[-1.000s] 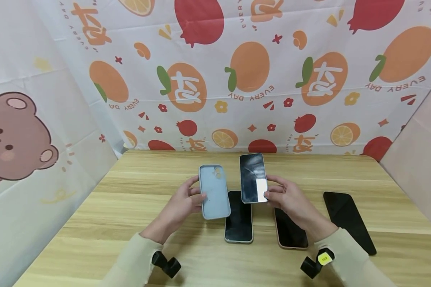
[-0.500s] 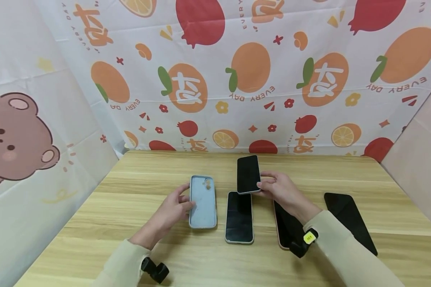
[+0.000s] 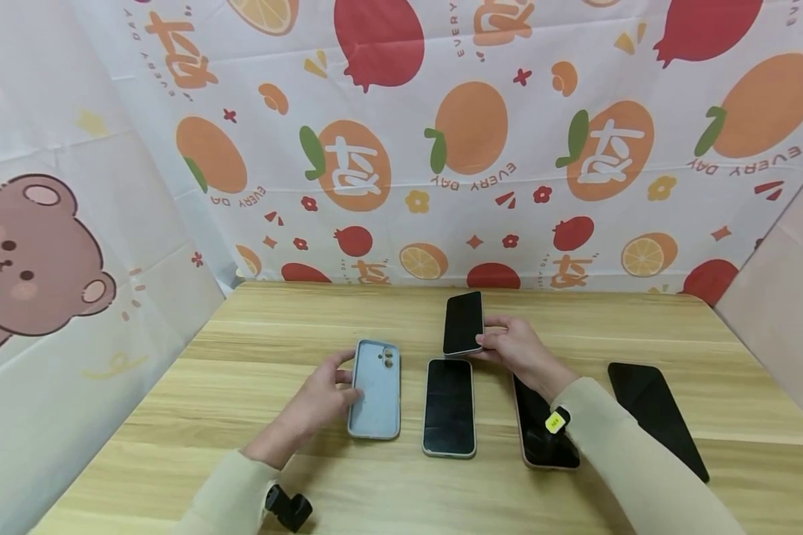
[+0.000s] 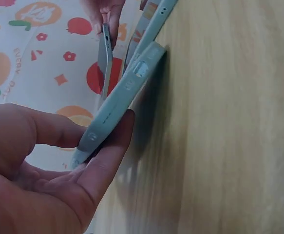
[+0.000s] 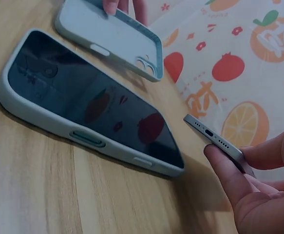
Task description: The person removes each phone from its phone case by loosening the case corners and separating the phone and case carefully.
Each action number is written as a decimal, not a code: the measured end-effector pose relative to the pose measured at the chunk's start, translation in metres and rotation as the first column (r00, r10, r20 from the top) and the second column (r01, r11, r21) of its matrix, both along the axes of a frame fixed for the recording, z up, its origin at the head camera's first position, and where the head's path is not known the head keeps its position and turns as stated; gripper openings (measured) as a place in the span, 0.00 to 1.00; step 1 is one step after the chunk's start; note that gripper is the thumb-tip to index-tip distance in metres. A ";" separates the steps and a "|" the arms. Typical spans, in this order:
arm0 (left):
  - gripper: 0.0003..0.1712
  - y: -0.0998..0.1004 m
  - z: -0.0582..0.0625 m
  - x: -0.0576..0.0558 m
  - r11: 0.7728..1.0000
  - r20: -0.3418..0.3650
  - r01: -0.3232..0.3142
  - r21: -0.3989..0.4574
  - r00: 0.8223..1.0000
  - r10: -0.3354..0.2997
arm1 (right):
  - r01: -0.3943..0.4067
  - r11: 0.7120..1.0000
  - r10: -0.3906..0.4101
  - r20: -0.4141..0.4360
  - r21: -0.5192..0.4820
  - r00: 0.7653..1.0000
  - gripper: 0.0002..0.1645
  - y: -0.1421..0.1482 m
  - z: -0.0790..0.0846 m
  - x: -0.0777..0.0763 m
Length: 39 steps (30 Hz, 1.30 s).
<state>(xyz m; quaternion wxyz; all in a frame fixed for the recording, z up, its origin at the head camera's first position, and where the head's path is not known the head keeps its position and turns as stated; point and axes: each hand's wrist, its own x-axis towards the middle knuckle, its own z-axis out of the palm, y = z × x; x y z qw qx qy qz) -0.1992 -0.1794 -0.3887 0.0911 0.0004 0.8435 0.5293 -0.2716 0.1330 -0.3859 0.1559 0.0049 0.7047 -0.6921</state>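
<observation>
A light blue phone case (image 3: 377, 390) with a camera cutout is pinched along its left edge by my left hand (image 3: 324, 394). The left wrist view shows the case (image 4: 115, 105) edge-on, tilted just off the wood, thumb on one face and fingers behind. My right hand (image 3: 522, 353) pinches a bare phone (image 3: 464, 323) by its side, dark screen up; its charging port end (image 5: 217, 141) shows in the right wrist view. Between the hands lies another phone in a pale case (image 3: 449, 409), screen up on the table, touched by neither hand.
Under my right forearm lies a phone with a pink edge (image 3: 542, 438), partly hidden. A larger black phone (image 3: 659, 416) lies farther right. A fruit-print cloth (image 3: 401, 178) hangs behind the wooden table (image 3: 281, 312).
My left hand has brought the blue case left and down, close to the table. My right hand has carried the bare phone slightly back and left, tilting it flatter.
</observation>
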 end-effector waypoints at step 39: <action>0.29 0.015 -0.011 0.013 0.756 -0.482 -0.127 -0.642 0.833 -0.270 | 0.033 0.941 0.001 -0.099 0.337 0.995 0.30 -0.015 -0.013 -0.016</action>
